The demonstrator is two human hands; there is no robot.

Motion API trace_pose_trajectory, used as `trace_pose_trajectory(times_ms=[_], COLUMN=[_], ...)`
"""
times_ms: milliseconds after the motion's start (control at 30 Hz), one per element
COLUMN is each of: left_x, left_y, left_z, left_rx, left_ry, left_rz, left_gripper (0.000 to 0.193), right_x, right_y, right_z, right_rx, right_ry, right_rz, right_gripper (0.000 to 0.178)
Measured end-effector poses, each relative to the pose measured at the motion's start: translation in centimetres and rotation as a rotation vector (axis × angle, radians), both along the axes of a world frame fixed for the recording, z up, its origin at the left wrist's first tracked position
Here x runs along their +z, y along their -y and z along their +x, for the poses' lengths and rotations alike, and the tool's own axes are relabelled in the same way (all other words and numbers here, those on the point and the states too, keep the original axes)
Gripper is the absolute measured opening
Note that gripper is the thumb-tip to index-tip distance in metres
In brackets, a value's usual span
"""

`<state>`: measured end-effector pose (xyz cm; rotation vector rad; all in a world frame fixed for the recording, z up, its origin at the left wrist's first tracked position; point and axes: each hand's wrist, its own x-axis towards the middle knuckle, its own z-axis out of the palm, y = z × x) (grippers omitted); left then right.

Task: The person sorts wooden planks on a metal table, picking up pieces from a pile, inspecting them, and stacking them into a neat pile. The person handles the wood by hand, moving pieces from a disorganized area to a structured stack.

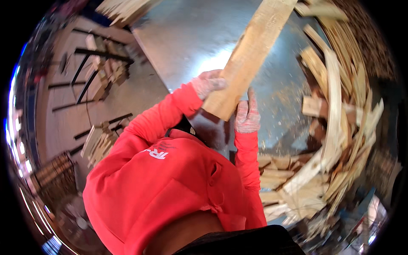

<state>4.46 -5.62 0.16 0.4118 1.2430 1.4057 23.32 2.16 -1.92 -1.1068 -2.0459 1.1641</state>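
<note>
A long, pale wooden plank (255,46) slants over the grey metal table (182,38), its near end close to my body. My left hand (209,84), in a whitish work glove, grips the plank's left edge near that end, with the thumb on its upper face. Beside the right edge is my right hand (247,114), gloved as well, with a finger stretched forward along the plank. Whether its fingertips touch the wood is hard to tell.
Split wood strips and offcuts (333,110) crowd the table's right side, with more wood pieces (276,174) nearer me. Sawdust (293,95) is scattered between. Strips (125,9) lie at the far left corner. On the floor at left, black metal racks (104,54) hold timber.
</note>
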Motion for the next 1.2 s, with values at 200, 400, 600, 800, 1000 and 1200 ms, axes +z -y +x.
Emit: trace_pose_trajectory(times_ms=[200, 400, 600, 800, 1000, 1200], left_x=[4.8, -1.1, -10.6, -24.9, -33.7, -33.6], left_y=[20.0, 44.0, 65.0, 64.1, 57.5, 59.7], left_z=[-14.1, -28.4, -55.2, -71.1, -78.0, -69.7], left_rx=[0.532, 1.523, 1.382, 1.12, 0.746, 0.728], left_ry=[-0.363, -0.716, -0.783, -0.669, -0.586, -0.682], left_rz=[-0.086, -0.511, -1.117, -1.367, -1.078, -0.747], left_gripper=[0.053, 0.05, 0.042, 0.034, 0.045, 0.054], right_x=[-3.5, -5.2, -4.7, -7.3, -9.1, -5.6], right_y=[4.5, 12.2, 23.5, 35.1, 37.6, 33.8], right_z=[-7.3, -17.7, -37.5, -46.8, -43.9, -41.2], right_rx=[0.196, 0.351, 0.55, 0.913, 0.656, 0.505], right_ry=[0.058, 0.224, 0.276, 0.327, 0.527, 0.656], right_rz=[-0.078, 0.119, -0.001, -0.123, -0.203, 0.045], right_gripper=[0.05, 0.041, 0.039, 0.04, 0.042, 0.04])
